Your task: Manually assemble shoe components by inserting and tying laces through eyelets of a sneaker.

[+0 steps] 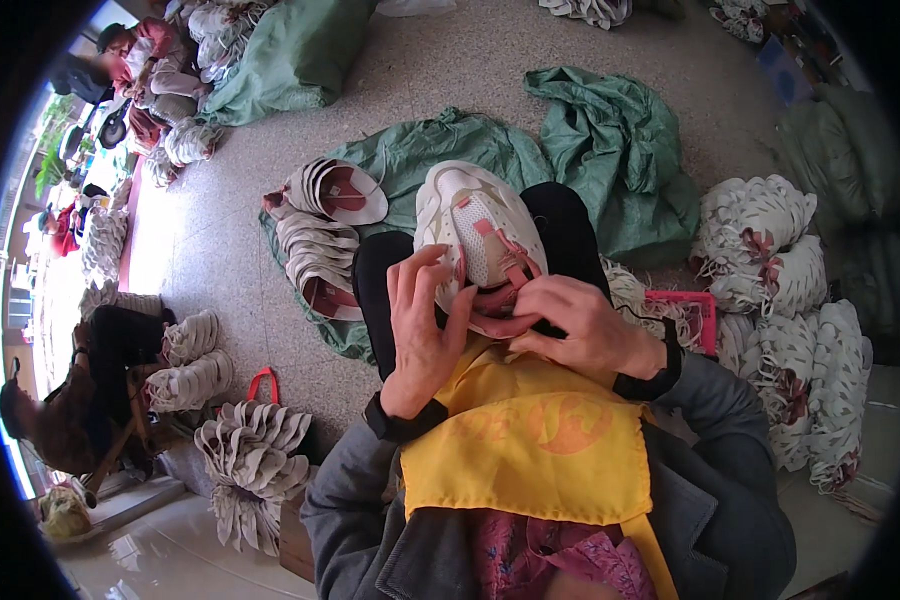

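Note:
A white and beige sneaker upper [440, 215] with pink trim lies between my knees, toe pointing away from me. Its pink lining and collar show at the near end, and a pink lace [515, 262] crosses the opening. My left hand [422, 325] grips the left side, the thumb at the collar and the fingers bent along the outer edge. On the right, my right hand [580, 320] has its fingers pinched together at the collar edge near the lace; exactly what lies between the fingertips is hidden. A yellow apron [520, 450] covers my lap just below.
Stacked shoe uppers [315, 245] lie on a green sack [390, 140] to the left. A crumpled green sack [620, 150] sits ahead. At right are a pink basket [708, 318] and bundled uppers [760, 240]. Another person [80, 390] sits at far left near more stacks [255, 450].

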Tool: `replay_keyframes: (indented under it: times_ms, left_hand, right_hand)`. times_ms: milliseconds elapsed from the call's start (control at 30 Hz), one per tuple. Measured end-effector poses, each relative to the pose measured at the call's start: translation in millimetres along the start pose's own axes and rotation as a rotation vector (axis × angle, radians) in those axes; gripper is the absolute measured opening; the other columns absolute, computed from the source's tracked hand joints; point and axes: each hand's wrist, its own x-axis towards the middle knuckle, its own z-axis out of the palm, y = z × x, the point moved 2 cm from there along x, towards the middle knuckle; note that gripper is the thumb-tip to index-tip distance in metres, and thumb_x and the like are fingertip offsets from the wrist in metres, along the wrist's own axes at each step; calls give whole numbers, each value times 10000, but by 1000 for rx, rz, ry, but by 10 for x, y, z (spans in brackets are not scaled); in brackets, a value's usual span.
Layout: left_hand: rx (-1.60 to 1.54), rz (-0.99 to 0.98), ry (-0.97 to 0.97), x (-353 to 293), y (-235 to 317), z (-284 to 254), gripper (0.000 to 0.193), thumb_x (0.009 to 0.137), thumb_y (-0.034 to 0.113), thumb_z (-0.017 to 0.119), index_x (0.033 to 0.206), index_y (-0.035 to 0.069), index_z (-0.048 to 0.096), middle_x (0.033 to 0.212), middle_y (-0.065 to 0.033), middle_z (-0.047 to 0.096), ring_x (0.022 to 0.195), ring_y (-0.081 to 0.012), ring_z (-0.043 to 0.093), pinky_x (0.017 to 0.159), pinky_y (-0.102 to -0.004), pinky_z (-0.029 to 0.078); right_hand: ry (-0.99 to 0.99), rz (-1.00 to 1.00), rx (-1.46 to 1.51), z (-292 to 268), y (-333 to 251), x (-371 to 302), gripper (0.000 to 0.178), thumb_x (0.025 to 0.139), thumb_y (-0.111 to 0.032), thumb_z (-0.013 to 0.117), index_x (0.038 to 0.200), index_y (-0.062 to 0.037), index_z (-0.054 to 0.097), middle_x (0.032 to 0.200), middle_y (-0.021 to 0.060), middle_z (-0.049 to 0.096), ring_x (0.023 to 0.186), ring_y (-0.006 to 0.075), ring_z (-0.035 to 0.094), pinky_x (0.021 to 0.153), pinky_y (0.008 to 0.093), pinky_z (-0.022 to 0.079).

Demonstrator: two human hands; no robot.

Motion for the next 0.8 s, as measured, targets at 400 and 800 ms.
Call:
replay_keyframes:
  times_ms: [400,800]
  left_hand:
    - [-108,-62,-87,160,-100,5,329,760,19,793,1014,16,585,1197,-141,632,1035,-352,587,876,-417,489]
    - [251,198,-321,355,299,33,291,778,158,724,1044,139,609,1096,-110,556,1008,-315,547,819,-428,483]
  right_hand:
    - [315,324,19,22,426,137,191,894,-20,705,1008,2,553,921,103,589,670,201,645,583,317,512]
    - [291,327,-27,37,361,115,240,886,8,714,1075,-4,566,934,84,611,703,133,653,586,269,551]
